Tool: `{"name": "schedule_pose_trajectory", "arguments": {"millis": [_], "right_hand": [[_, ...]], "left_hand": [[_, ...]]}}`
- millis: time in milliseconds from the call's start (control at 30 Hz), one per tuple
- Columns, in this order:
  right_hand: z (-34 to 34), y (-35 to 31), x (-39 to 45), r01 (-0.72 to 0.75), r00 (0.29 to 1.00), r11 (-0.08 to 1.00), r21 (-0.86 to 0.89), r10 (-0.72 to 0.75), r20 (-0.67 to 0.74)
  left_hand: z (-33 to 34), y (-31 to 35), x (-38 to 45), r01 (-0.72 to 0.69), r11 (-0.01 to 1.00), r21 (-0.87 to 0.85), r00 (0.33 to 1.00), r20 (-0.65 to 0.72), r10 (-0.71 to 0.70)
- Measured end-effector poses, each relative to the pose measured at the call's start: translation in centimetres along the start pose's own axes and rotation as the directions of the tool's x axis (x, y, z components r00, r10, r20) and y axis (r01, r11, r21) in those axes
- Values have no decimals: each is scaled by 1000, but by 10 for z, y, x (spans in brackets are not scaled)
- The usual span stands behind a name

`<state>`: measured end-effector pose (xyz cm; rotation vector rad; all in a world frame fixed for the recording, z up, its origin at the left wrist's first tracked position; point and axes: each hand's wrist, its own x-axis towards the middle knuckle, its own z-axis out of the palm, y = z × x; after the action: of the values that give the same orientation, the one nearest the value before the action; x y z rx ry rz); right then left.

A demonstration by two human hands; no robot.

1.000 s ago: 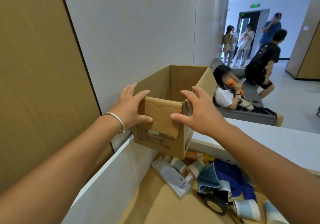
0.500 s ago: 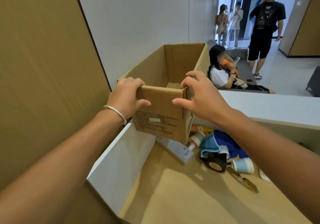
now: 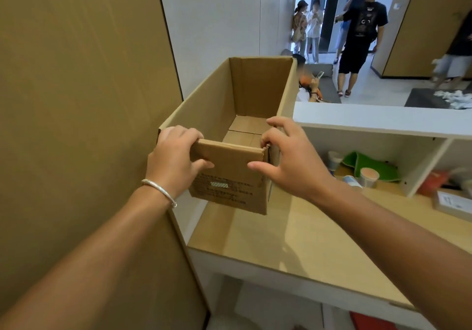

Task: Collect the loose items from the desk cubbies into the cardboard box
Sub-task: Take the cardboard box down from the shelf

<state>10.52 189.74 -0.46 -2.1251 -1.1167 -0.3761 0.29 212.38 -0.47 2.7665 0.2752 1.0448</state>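
1. Your left hand (image 3: 176, 161) grips the near-left corner of the cardboard box (image 3: 229, 176) — fingers curled over the top edge, thumb pressed flat against the printed front panel.
2. Your right hand (image 3: 291, 161) pinches the near-right corner, fingertips hooked over the rim where the corrugated edge is frayed, thumb stretched along the front.
3. The box is a plain brown corrugated carton, rectangular and open-topped, its inside bare down to the folded bottom flaps. It sits at the far-left end of the tabletop (image 3: 319, 248), at 12 o'clock from you, close beside the tan wall panel (image 3: 76, 125).
4. The tabletop is smooth, pale wood-toned board with a white front edge.
5. At 2 o'clock, a white cubby (image 3: 421, 168) holds a crumpled green cloth (image 3: 367, 163) and small paper cups (image 3: 369, 176) — one lying on its side, I think; the blur makes it hard to tell.
6. A thin silver bracelet (image 3: 159, 189) circles your left wrist.
7. Farther at 3 o'clock, a blurred red-orange object (image 3: 434, 181) sits in the next cubby.
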Motion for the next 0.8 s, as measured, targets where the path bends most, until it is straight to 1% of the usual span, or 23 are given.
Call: {"name": "schedule_pose_trajectory", "arguments": {"millis": [100,200,300,433,567,667,733,800], "right_hand": [[6,-15,-33,9,1000,999,39,-9,-8],[20,-17,-63,-21,1000,998,67,20,21],[42,-8,-94,-74,994,991,109,65,83],[70,14,-125,-141,974,977,160,108,198],[90,32,-147,-179,949,969,171,123,292],[98,43,-157,-182,928,966,185,106,356],[96,51,-160,-150,913,966,210,55,404],[90,64,-163,-127,907,965,231,19,420]], "left_hand": [[-7,2,-37,11,1000,-2,1000,-16,-11],[-5,2,-71,28,1000,-1,1000,-1,-28],[9,1,-105,78,997,3,995,65,-78],[36,5,-143,174,984,32,968,175,-177],[57,7,-167,215,975,62,946,233,-224],[68,5,-179,213,974,81,942,248,-227],[73,2,-187,228,969,90,936,254,-244],[76,-5,-192,259,961,102,924,263,-277]]}}
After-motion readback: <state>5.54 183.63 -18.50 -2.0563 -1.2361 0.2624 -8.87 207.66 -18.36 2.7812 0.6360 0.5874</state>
